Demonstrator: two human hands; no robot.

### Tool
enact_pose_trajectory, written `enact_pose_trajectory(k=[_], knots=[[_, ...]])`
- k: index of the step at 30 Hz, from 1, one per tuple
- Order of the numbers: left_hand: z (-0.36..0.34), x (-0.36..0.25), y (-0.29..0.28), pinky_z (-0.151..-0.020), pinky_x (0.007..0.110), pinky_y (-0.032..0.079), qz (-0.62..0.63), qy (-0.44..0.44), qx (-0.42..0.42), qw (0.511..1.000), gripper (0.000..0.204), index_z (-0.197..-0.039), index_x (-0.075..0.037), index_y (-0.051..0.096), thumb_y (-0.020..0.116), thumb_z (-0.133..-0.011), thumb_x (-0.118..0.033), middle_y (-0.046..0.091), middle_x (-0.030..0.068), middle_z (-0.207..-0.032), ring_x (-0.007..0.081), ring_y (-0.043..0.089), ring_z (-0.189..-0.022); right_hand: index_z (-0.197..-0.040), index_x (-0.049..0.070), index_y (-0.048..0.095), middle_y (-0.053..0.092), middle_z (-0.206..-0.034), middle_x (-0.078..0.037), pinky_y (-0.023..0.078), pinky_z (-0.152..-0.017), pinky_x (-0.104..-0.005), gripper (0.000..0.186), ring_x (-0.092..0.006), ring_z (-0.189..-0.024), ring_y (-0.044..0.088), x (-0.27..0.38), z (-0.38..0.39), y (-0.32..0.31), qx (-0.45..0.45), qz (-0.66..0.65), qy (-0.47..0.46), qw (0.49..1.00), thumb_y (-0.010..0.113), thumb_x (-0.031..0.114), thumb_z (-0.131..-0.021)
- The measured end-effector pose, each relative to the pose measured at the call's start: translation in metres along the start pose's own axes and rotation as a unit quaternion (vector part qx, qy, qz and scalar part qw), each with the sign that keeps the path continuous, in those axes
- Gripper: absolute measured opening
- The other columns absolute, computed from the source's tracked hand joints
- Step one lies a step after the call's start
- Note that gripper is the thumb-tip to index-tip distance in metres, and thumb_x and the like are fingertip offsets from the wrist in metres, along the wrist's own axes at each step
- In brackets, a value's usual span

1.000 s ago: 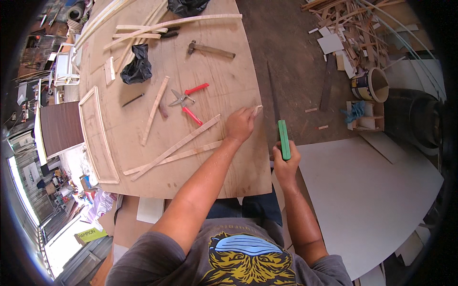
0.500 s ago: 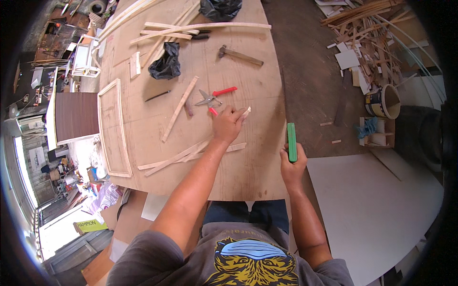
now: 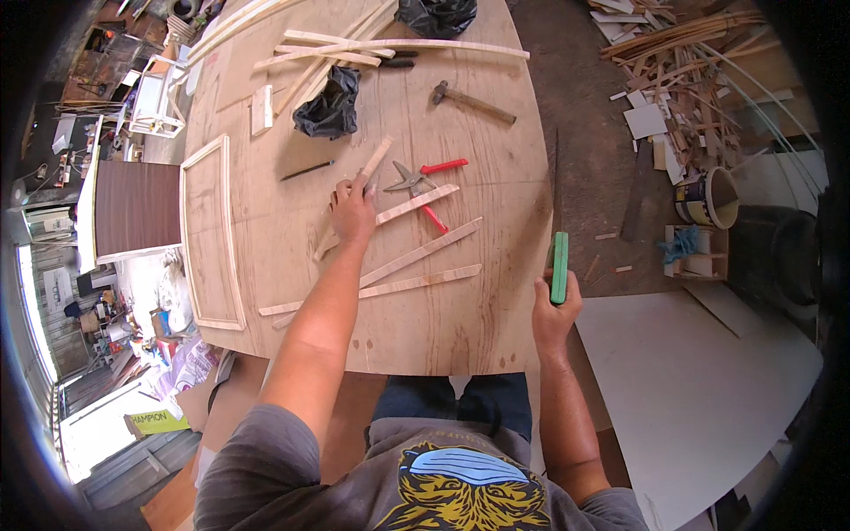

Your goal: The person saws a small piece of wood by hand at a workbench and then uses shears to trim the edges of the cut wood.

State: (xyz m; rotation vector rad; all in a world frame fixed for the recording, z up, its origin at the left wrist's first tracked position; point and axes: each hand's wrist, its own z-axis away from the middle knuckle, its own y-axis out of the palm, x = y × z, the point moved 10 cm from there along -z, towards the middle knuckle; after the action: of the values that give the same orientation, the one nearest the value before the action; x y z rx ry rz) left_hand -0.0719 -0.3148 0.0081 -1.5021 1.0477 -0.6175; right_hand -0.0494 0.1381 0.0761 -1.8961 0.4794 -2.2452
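Observation:
My left hand (image 3: 354, 211) is closed on a short wooden strip (image 3: 378, 156) that slants across the plywood-topped table (image 3: 505, 212). Just right of it lie snips with red handles (image 3: 409, 182), their jaws spread. A second strip (image 3: 421, 203) crosses by the lower snips handle. Two more strips, an upper one (image 3: 434, 246) and a lower one (image 3: 429, 281), lie nearer me and partly pass under my left forearm. Beyond the table's right edge, my right hand (image 3: 556, 314) grips the green handle of what looks like a handsaw (image 3: 560, 265), its thin blade seen edge-on.
A hammer (image 3: 474, 102), a black plastic bag (image 3: 329, 106) and several long strips (image 3: 443, 46) are farther back. A thin dark rod (image 3: 307, 171) and a wooden frame (image 3: 232, 265) sit left. Wood scraps (image 3: 682, 115), a bucket (image 3: 708, 199) and a white board (image 3: 691, 372) are at right.
My left hand has let go of the strip it held beside the snips and moved left onto another strip. That released strip now lies on the table. My right hand still holds the green handle.

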Motion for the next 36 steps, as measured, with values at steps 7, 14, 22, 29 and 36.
enact_pose_trajectory(k=[7, 14, 22, 29, 36], knots=[[-0.014, -0.009, -0.004, -0.087, 0.041, 0.053, 0.161, 0.059, 0.030, 0.985, 0.035, -0.121, -0.021, 0.070, 0.073, -0.087, -0.013, 0.062, 0.0066, -0.106, 0.0293, 0.063, -0.101, -0.099, -0.002, 0.062, 0.060, -0.084, -0.004, 0.048, -0.074, -0.0290, 0.012, -0.0119, -0.080, 0.056, 0.004, 0.009, -0.001, -0.030, -0.031, 0.000, 0.999, 0.068, 0.001, -0.090], [-0.014, -0.112, -0.073, -0.082, 0.040, 0.053, 0.150, 0.160, -0.059, 0.974, 0.034, -0.118, -0.018, 0.073, 0.073, -0.085, -0.009, 0.060, 0.0070, -0.100, 0.0285, 0.062, -0.094, -0.106, -0.003, 0.064, 0.068, -0.089, -0.014, 0.052, -0.078, -0.0342, 0.020, -0.0192, -0.085, 0.067, 0.000, 0.016, -0.015, -0.023, 0.004, 0.001, 1.000, 0.070, 0.003, -0.088], [-0.002, -0.149, -0.075, -0.084, 0.044, 0.052, 0.191, 0.139, -0.019, 0.972, 0.036, -0.119, -0.015, 0.073, 0.071, -0.085, -0.007, 0.063, 0.0134, -0.104, 0.0327, 0.062, -0.097, -0.104, -0.003, 0.065, 0.069, -0.088, -0.015, 0.052, -0.076, -0.0333, 0.018, -0.0189, -0.083, 0.067, -0.009, 0.017, -0.044, -0.035, -0.006, 0.008, 0.999, 0.070, 0.003, -0.088], [0.152, -0.269, -0.004, -0.081, 0.047, 0.055, 0.300, 0.169, 0.187, 0.920, 0.037, -0.126, -0.012, 0.067, 0.069, -0.089, -0.020, 0.062, 0.0148, -0.107, 0.0373, 0.065, -0.097, -0.100, -0.001, 0.064, 0.062, -0.083, -0.006, 0.049, -0.071, -0.0305, 0.014, -0.0131, -0.078, 0.058, -0.013, 0.011, -0.058, -0.022, -0.013, 0.011, 1.000, 0.070, 0.002, -0.088], [0.176, -0.288, 0.017, -0.079, 0.044, 0.054, 0.202, 0.174, 0.186, 0.946, 0.032, -0.121, -0.017, 0.069, 0.069, -0.090, -0.026, 0.064, 0.0066, -0.110, 0.0310, 0.063, -0.098, -0.104, -0.001, 0.066, 0.069, -0.082, -0.011, 0.051, -0.068, -0.0308, 0.018, -0.0135, -0.073, 0.063, -0.025, 0.004, -0.075, 0.007, -0.017, 0.023, 1.000, 0.072, 0.005, -0.087]])
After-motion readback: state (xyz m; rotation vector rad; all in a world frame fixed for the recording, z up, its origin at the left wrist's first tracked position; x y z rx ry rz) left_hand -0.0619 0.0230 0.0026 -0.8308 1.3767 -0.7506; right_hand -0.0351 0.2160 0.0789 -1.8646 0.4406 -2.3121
